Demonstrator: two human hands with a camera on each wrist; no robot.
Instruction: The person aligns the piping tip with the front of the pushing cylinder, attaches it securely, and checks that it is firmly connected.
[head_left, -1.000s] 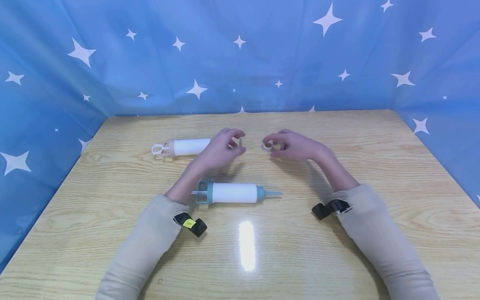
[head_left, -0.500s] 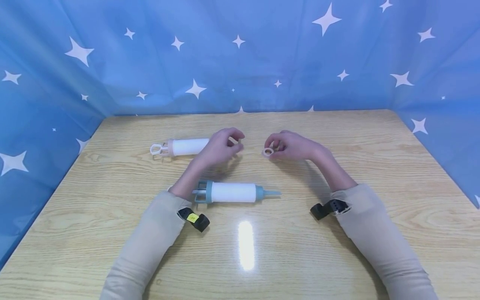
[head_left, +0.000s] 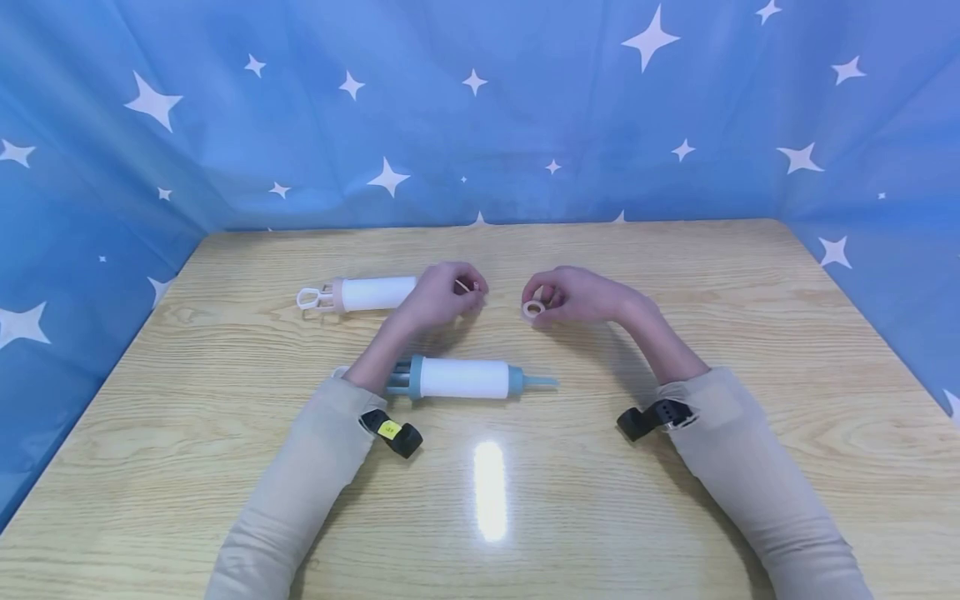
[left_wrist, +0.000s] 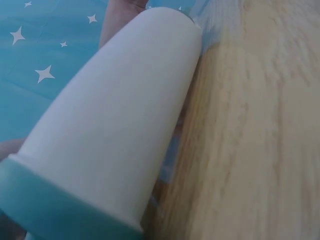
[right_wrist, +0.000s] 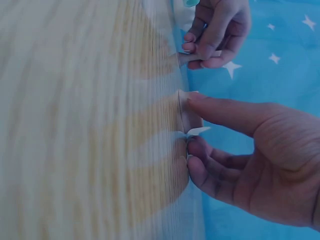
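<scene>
In the head view my left hand [head_left: 441, 297] is at the right end of a syringe-like tube [head_left: 377, 293] with a white barrel and pale pink end parts. Its thumb and fingers pinch the slim pinkish nozzle [right_wrist: 186, 58], seen in the right wrist view. To the right, my right hand [head_left: 581, 297] holds a small beige ring [head_left: 533, 309] between thumb and fingertips, down at the tabletop. A second tube [head_left: 465, 378], white with teal ends and a teal nozzle, lies nearer, partly behind my left wrist. Its white barrel [left_wrist: 112, 110] fills much of the left wrist view.
The wooden table [head_left: 600, 492] has a bright light reflection near its middle. A blue curtain [head_left: 480, 108] with white stars stands along the back and both sides. Black wrist cameras [head_left: 393, 433] are strapped over the beige sleeves [head_left: 750, 467].
My left thumb and fingers have come together on the nozzle. The ring shows more clearly at my right fingertips. The teal-ended tube has shifted slightly away from me, beside my left wrist.
</scene>
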